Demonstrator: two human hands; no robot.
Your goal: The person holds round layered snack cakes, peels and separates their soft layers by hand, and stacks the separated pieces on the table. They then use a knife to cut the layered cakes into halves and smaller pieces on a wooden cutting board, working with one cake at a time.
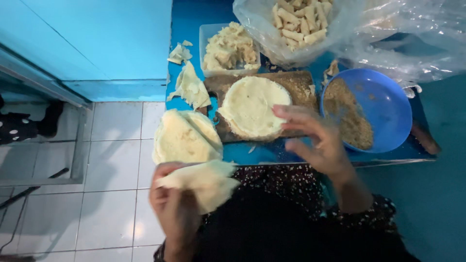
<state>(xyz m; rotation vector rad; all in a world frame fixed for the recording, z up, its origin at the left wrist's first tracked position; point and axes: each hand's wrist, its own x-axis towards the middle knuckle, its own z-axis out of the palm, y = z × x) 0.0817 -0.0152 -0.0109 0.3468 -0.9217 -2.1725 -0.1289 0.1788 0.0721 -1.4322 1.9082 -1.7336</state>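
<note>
My left hand [172,204] grips a thin pale wrapper sheet [206,182], folded and drooping, low over my lap. My right hand [320,143] hovers with its fingers spread and nothing in it, just right of a round pale wrapper [252,106] that lies flat on a wooden board [296,82]. A stack of more round wrappers [182,138] hangs over the table's left edge, next to my left hand.
A blue bowl [388,106] holds brown crumbs at the right. Behind it, a clear plastic bag [301,24] contains several rolled pieces. A clear tub [228,48] holds pale filling. Torn wrapper scraps [189,87] lie at the back left. White floor tiles [111,194] are at the left.
</note>
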